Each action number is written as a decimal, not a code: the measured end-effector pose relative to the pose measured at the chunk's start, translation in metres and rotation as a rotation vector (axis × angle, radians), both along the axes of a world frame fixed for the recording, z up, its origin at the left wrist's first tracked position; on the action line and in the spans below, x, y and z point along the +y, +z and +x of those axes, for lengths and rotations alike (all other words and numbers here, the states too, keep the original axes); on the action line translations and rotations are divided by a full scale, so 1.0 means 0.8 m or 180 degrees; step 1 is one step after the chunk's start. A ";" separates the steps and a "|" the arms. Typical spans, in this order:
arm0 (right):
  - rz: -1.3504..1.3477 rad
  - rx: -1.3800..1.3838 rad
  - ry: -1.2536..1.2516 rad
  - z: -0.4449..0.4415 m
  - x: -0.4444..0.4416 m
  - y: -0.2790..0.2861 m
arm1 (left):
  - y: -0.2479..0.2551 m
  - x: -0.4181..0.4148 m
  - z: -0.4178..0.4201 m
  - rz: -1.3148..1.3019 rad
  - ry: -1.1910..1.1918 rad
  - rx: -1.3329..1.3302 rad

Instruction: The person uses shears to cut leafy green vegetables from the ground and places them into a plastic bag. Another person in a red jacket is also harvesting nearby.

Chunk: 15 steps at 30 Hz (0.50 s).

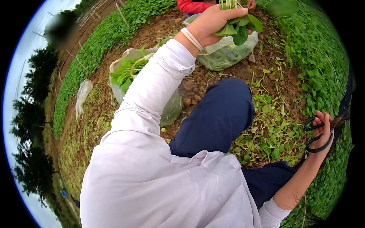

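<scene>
My left hand (207,27) reaches out at the top middle and grips a bunch of leafy greens (241,31), stems up and leaves hanging down. White bands (191,38) circle that wrist. Just under the greens stands a translucent plastic bag (228,54) with greenery inside. At the far right, my right hand (322,135) holds scissors (309,142) with black loop handles; their brownish blades point away to the right. A second plastic bag (172,109), partly hidden by my left arm, holds more leafy greens (125,72).
A person in a red sleeve (194,6) is at the top edge, beyond the bag. Dense leafy beds (319,62) grow to the right and upper left. Cut leaves (271,134) litter the soil beside my knee (228,105). A crumpled plastic bag (83,95) lies left.
</scene>
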State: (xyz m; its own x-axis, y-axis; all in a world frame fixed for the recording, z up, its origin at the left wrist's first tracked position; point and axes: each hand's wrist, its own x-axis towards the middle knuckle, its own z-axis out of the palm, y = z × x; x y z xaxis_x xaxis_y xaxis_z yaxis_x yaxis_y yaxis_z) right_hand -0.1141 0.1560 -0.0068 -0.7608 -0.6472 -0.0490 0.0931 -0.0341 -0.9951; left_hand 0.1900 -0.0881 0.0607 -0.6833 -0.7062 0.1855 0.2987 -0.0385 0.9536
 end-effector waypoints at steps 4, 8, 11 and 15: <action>0.0161 0.0138 0.0163 -0.015 0.003 -0.002 | 0.033 -0.011 0.176 -0.1037 0.1761 -0.1155; 0.0510 0.0314 0.0408 0.007 -0.006 -0.013 | 0.015 0.016 0.365 -0.2027 0.2999 -0.3885; 0.0624 0.0332 0.0378 -0.003 -0.010 -0.024 | -0.030 0.018 0.418 -0.2395 0.2930 -0.5623; 0.0698 0.0249 0.0337 -0.026 -0.013 -0.048 | -0.102 -0.012 0.445 -0.1275 0.2611 -0.5964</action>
